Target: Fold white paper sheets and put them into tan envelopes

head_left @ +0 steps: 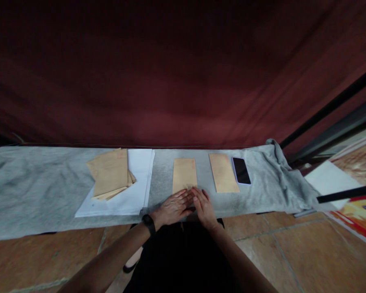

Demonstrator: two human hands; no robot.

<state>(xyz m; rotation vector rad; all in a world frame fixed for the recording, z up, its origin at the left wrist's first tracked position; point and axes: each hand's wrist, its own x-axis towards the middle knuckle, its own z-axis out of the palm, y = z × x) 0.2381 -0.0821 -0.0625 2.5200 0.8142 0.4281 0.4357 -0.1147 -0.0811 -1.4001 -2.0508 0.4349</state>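
Note:
A brown paper envelope (184, 173) with small red print at its upper right lies upright in front of me on the grey cloth. My left hand (174, 208), with a dark watch at the wrist, rests flat on its near edge with fingers stretched out. Beside it, my right hand (203, 206) lies with its fingers extended, the fingertips meeting those of the left over the envelope's lower end. That lower edge is hidden under both hands. To the right, a second brown envelope (223, 173) lies slightly turned, untouched.
A fanned pile of brown envelopes (111, 173) sits on white paper sheets (140, 179) at the left. A phone (241, 171) lies right of the second envelope. Grey cloth (49, 183) covers the narrow table, bunched at the right end. A dark red curtain (171, 93) hangs behind.

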